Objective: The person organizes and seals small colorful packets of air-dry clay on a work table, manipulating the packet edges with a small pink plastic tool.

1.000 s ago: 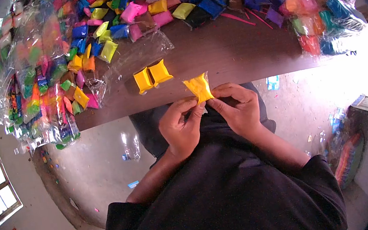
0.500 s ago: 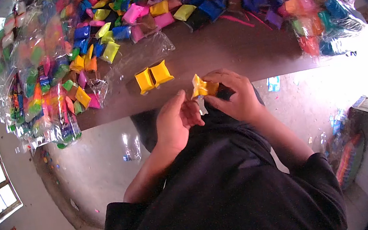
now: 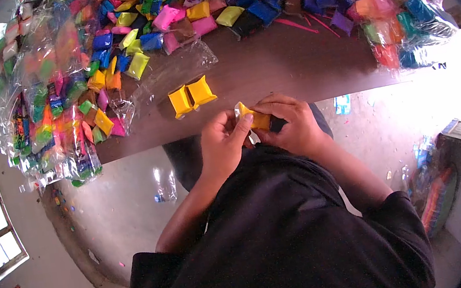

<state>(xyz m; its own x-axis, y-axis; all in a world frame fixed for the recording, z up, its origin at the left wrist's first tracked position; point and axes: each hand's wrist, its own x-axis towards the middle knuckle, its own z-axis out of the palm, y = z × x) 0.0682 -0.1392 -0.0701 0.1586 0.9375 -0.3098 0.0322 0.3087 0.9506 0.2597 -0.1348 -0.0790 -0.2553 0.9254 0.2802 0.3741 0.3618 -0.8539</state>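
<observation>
Just off the table's near edge, both my hands hold one small yellow packet. My left hand pinches its pale, crumpled end between thumb and fingers. My right hand grips the other end, its fingers over the top and the thumb below. Part of the packet is covered by my fingers. On the table, to the left of and beyond my hands, two yellow packets lie side by side.
A heap of small packets in many colours lines the far side of the brown table. Clear plastic bags of packets lie at the left, and more bagged packets at the right. A flat clear wrapper lies between.
My left hand has moved up and right and closed on the packet's end; before, its fingers were apart beside it. The right hand keeps its hold.
</observation>
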